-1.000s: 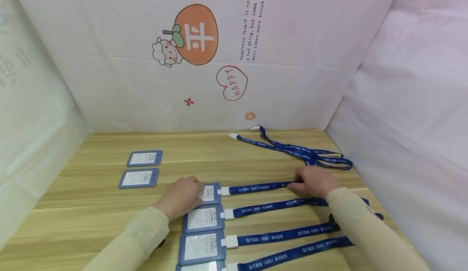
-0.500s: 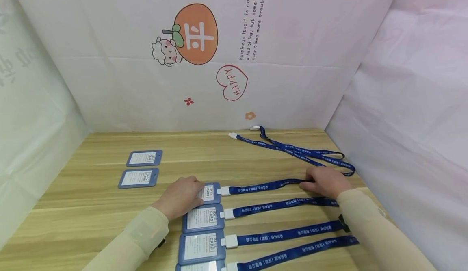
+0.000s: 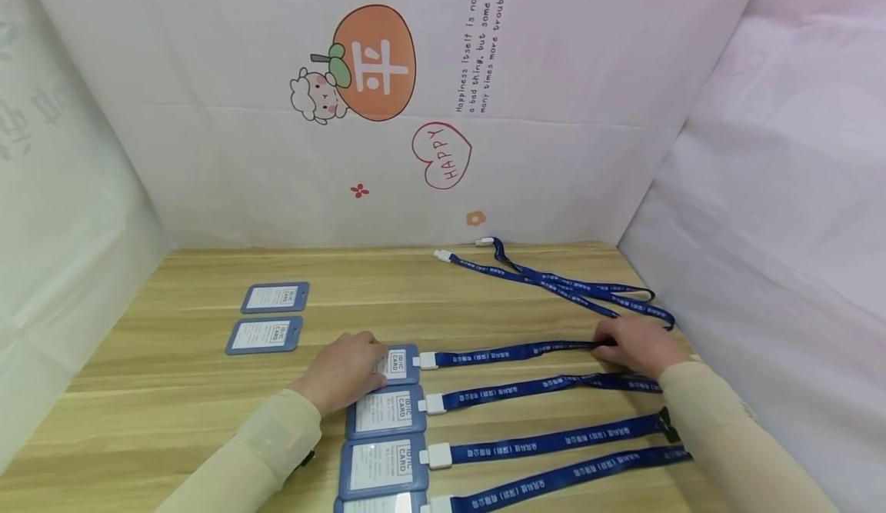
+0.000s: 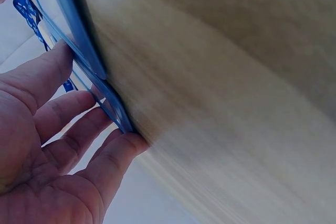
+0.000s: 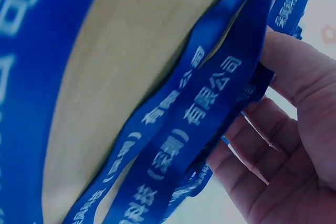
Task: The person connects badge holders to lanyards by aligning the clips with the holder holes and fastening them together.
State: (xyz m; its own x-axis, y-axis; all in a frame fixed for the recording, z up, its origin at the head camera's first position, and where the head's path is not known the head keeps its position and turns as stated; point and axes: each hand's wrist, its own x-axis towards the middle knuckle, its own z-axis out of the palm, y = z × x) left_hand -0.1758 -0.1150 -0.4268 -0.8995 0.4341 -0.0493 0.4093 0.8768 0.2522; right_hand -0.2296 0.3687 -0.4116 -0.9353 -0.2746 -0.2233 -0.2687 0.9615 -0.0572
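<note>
My left hand (image 3: 346, 371) spans the farthest blue badge holder (image 3: 400, 365) in the front column, thumb and fingers at its edges. In the left wrist view, fingers (image 4: 118, 156) of this hand reach the holder's corner by the wood. A white clip (image 3: 425, 361) joins that holder to a blue lanyard (image 3: 519, 352) stretched to the right. My right hand (image 3: 638, 344) pinches the lanyard's strap near the table's right side. In the right wrist view the strap (image 5: 257, 82) passes between thumb and fingers, with more printed straps beside it.
Nearer me, several badge holders (image 3: 384, 463) with lanyards (image 3: 554, 445) lie in parallel rows. Two loose holders (image 3: 263, 334) lie at the back left. Two loose lanyards (image 3: 567, 290) cross at the back right. Cloth walls (image 3: 277, 174) border the wooden table (image 3: 173, 421).
My right hand has slid rightward along the strap, drawing the lanyard out straighter. One loose lanyard at the back has shifted, its loop now farther right. The left hand stays on the holder.
</note>
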